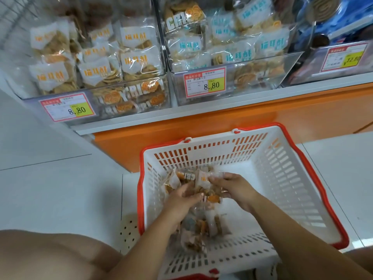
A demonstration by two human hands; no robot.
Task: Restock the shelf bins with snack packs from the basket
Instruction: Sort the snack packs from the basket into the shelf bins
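Basket [282, 168]: we saw it on the floor, near the shelf.
Snack packs [203, 185]: we saw a bunch lifted in the basket's left part, with more lying beneath.
Left hand [181, 201]: fingers curled round the bunch.
Right hand [234, 190]: fingertips apparently pinched its wrapper.
Shelf bins [131, 104]: far, stocked.

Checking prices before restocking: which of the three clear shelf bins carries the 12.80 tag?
The rightmost bin, partly cut off by the frame edge. Its tag reads 12.80; the left bin and the middle bin both show 8.80.
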